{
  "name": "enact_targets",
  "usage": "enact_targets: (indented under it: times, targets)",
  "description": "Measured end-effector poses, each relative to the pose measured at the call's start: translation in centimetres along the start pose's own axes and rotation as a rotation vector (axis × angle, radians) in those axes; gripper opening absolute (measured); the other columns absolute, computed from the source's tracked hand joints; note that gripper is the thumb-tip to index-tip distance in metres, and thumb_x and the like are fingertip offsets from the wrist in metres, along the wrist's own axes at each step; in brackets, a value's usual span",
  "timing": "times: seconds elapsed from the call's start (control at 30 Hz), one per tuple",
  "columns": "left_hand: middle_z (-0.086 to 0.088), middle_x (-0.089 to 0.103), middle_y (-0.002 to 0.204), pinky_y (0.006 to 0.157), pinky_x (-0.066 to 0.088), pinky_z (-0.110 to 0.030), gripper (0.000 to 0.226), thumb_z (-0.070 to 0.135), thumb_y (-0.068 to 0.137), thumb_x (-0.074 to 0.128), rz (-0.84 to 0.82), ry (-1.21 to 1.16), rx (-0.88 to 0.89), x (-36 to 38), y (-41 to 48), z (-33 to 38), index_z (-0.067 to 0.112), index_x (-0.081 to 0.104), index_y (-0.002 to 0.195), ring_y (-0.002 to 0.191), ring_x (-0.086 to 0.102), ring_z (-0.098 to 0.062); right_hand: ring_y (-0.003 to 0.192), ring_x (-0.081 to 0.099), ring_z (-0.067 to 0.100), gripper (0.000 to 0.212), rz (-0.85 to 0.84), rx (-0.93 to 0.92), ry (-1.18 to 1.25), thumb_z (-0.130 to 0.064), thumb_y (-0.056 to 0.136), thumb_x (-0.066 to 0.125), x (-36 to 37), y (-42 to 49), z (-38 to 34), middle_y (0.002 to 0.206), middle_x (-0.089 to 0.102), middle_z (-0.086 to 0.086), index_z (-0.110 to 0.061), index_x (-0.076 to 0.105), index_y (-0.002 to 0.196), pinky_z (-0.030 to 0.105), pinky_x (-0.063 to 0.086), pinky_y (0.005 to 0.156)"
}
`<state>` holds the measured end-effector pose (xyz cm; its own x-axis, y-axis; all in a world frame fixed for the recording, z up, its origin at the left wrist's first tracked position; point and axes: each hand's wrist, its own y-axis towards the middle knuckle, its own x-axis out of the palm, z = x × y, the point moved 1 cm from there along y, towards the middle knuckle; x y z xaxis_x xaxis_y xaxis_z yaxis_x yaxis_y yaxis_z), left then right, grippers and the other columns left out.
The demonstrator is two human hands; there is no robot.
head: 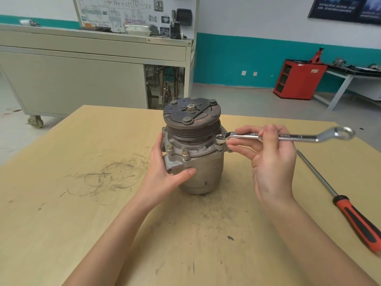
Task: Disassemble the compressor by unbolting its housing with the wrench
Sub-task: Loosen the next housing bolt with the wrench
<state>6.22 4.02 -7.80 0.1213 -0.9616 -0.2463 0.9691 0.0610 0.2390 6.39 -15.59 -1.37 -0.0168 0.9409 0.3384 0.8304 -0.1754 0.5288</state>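
Observation:
A grey metal compressor stands upright on the wooden table, its rusty pulley plate on top. Brass-coloured housing bolts ring its flange. My left hand grips the compressor's left side, thumb across the front of the body. A silver ring wrench lies level to the right, with its small ring end seated over a bolt on the flange's right side. My right hand holds the wrench shaft near that end, fingers curled over it.
A long screwdriver with a red and black handle lies on the table at the right. Dark scuff rings mark the tabletop to the left. Beyond the table stand a grey wheeled cabinet and a red cabinet.

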Motion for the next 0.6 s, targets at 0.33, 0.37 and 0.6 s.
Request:
enact_targets:
  times: [0.33,0.37,0.6]
  targets:
    - [0.011,0.024,0.158,0.117,0.031,-0.042,0.122,0.044,0.066,0.083,-0.015,-0.009,-0.010,0.0,0.0,0.0,0.031,0.002,0.155,0.141,0.034,-0.008,0.036,0.050,0.009,0.038,-0.202,0.635,0.324,-0.024,0.104,0.033,1.8,8.4,1.5,0.056,0.059,0.004,-0.014,0.044,0.069,0.012,0.037,0.034]
    - [0.012,0.024,0.157,0.117,0.031,-0.042,0.122,0.044,0.066,0.083,-0.014,-0.008,-0.010,-0.1,-0.1,0.0,0.032,0.002,0.155,0.141,0.034,-0.007,0.038,0.051,0.010,0.037,-0.150,0.572,0.345,-0.025,0.104,0.034,1.6,8.3,1.0,0.057,0.061,0.005,-0.014,0.044,0.069,0.013,0.038,0.035]
    - [0.011,0.026,0.157,0.117,0.032,-0.040,0.118,0.042,0.065,0.078,-0.007,-0.005,-0.009,0.0,-0.1,0.0,0.031,0.003,0.155,0.140,0.035,-0.006,0.053,0.066,0.022,0.033,-0.021,0.236,0.111,-0.027,0.104,0.032,0.8,2.6,-1.3,0.069,0.068,0.010,-0.011,0.044,0.078,0.021,0.051,0.047]
